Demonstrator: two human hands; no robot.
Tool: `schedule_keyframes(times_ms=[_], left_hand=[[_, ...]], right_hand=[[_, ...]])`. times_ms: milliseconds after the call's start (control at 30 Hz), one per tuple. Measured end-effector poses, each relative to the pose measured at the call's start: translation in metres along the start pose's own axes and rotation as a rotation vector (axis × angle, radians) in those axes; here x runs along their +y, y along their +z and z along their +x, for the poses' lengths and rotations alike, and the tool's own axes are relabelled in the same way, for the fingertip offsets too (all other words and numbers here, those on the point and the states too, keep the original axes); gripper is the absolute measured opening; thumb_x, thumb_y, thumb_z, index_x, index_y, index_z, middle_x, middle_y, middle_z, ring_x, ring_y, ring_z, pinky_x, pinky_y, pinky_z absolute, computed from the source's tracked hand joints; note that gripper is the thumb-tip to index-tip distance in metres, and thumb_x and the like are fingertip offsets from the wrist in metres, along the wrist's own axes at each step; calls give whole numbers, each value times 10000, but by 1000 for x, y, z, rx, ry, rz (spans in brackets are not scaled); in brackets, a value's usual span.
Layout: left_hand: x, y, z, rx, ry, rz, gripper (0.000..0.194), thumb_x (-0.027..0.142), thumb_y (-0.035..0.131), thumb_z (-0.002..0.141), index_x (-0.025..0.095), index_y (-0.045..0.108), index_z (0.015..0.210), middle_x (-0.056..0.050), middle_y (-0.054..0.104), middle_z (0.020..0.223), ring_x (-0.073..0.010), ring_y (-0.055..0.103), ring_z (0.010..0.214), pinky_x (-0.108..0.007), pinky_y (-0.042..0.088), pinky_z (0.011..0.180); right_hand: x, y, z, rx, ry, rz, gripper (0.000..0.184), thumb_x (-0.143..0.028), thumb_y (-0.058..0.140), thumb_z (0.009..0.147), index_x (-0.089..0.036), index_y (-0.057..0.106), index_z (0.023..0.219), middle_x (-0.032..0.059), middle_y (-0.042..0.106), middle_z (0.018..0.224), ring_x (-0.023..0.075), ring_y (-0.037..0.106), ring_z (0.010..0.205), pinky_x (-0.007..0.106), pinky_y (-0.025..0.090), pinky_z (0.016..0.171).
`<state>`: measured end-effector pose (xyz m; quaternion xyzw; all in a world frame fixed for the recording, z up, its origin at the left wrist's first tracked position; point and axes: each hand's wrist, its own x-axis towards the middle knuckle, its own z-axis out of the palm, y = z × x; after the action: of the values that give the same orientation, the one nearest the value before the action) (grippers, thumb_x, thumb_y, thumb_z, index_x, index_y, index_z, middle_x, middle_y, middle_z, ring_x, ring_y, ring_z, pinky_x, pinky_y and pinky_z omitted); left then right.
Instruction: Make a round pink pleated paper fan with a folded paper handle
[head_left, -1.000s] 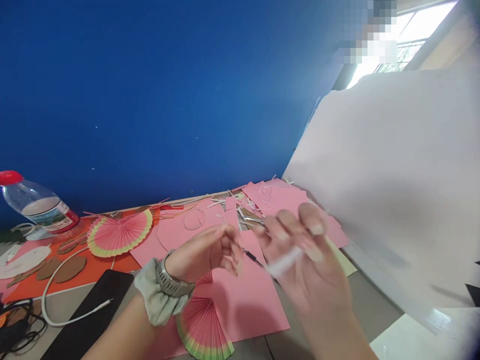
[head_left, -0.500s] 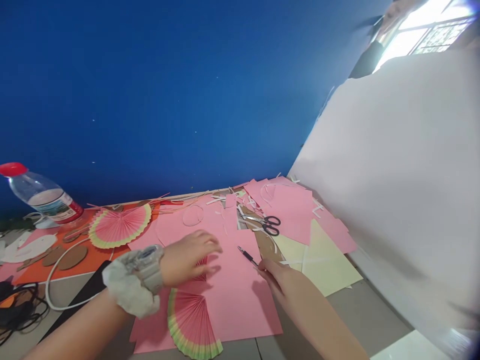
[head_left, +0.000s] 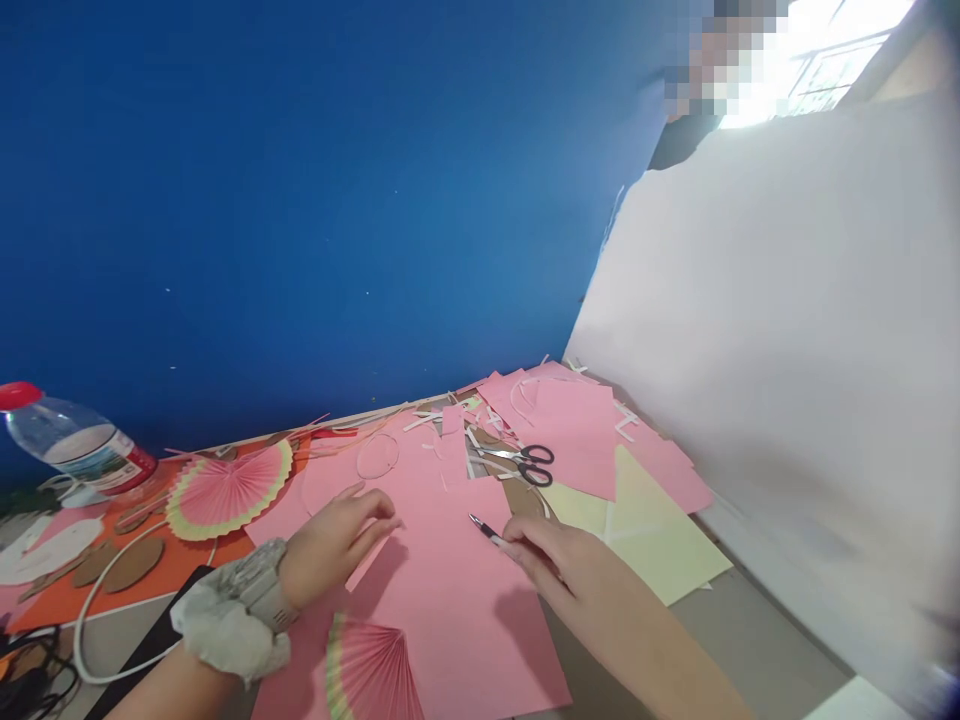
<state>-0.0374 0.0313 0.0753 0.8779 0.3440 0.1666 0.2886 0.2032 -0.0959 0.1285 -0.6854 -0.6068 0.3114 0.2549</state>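
Note:
My right hand [head_left: 551,560] is closed around a black-and-silver pen [head_left: 486,528], whose tip points up and left over a large pink paper sheet [head_left: 472,620]. To the left, my left hand [head_left: 341,540], with a watch and a pale scrunchie at its wrist, has its thumb and fingers drawn together. A piece of pink paper [head_left: 369,566] shows beneath these fingers, seemingly pinched; the grip is partly hidden. Nearer to me lies a pleated pink paper fan [head_left: 373,672] with a yellow-green border, cut off by the frame's lower edge.
Scissors [head_left: 525,462] with black handles lie beyond the sheet among paper scraps. Pale yellow paper [head_left: 660,535] is at right. Another pleated fan [head_left: 229,490], cardboard ovals [head_left: 135,566] and a red-capped bottle [head_left: 86,445] are at left. A blue wall rises behind; a person is at top right.
My left hand has moved left and its spread fingers have drawn together. The small pleated part beneath it no longer shows. My right hand still holds the pen; the view has shifted slightly.

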Motion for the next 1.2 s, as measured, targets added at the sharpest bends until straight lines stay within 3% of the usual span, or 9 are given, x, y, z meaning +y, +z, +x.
schedule_keyframes(times_ms=[133,233,367,533,700,867,933,1033,1200], left_hand=[[46,-20,5,312,-55,-149,175,296,376,960,197,503,1028,-76,683,1020,-176,633,971,-301,491,823],[80,-24,4,702,-100,-389,153,324,540,890,214,531,996,-57,703,977,-196,656,918,-310,494,807],[104,-16,-5,906,-50,-452,101,295,614,843,257,584,933,-2,708,934,-181,662,906,-291,505,788],[105,-9,-18,985,-105,-471,101,281,622,841,290,618,942,25,722,934,-157,667,892,-272,517,811],[99,-17,-21,835,-167,-683,275,360,654,811,297,626,1078,0,713,1054,-180,662,967,-248,560,772],[93,-25,-13,734,-146,-993,160,380,624,835,246,629,923,-11,710,1002,-177,661,911,-258,565,715],[93,-26,-10,774,-127,-976,133,358,619,845,236,618,899,-4,713,979,-153,665,873,-238,550,699],[95,-24,-4,956,-62,-859,78,300,602,865,223,592,858,7,727,899,-156,678,888,-275,531,770],[93,-10,9,1217,223,-573,52,243,551,899,223,538,853,18,728,913,-188,677,979,-463,394,1005]], right_hand=[[-39,-3,8,-186,-162,405,222,-364,445,923,-210,516,780,-28,447,667,109,395,586,226,311,525],[-70,9,13,-224,-290,846,236,-391,495,903,-203,477,762,-60,392,613,70,334,510,197,295,477],[-93,31,21,-174,-367,1180,251,-417,535,884,-205,475,765,-93,386,538,35,238,405,190,257,422],[-101,40,25,-59,-375,1068,217,-364,516,908,-188,510,782,-76,403,561,46,317,455,194,268,435],[-102,45,24,64,-479,853,184,-328,432,952,-203,505,839,-43,468,646,78,449,570,212,359,518],[-97,47,24,150,-538,530,160,-285,386,959,-229,492,853,-14,525,719,110,526,642,233,384,543],[-97,46,22,127,-559,389,152,-274,385,948,-229,484,841,-8,550,712,115,530,621,235,372,523],[-98,49,18,34,-610,261,156,-274,443,899,-228,484,756,-21,552,639,105,483,532,225,340,475],[-94,61,8,-352,-657,414,113,-286,498,856,-291,593,797,-43,623,663,118,589,589,201,358,439]])
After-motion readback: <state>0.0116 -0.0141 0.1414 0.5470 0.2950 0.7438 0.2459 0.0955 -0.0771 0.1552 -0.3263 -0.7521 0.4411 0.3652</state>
